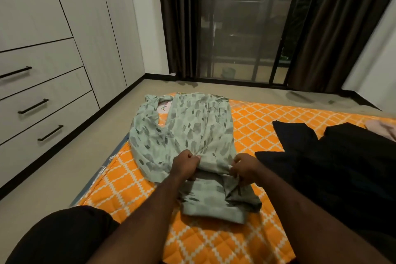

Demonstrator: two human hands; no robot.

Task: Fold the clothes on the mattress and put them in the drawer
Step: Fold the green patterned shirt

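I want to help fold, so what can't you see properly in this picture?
Head view:
Label in the shirt collar: too small to read.
Black clothes: cut off by the right edge, too dark to name.
Pink cloth: mostly past the right edge.
Drawers: shut, insides hidden.

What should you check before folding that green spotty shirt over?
1. Grip: left hand and right hand both pinch the green shirt: ok.
2. Shirt smooth: its left side lies rumpled: not ok.
3. Shirt fully on the orange mattress: its left side reaches the mattress edge: cannot tell.
4. Black garment clear of the shirt: it lies very close by the right hand: cannot tell.
5. Drawers open for stowing: all three shut: not ok.
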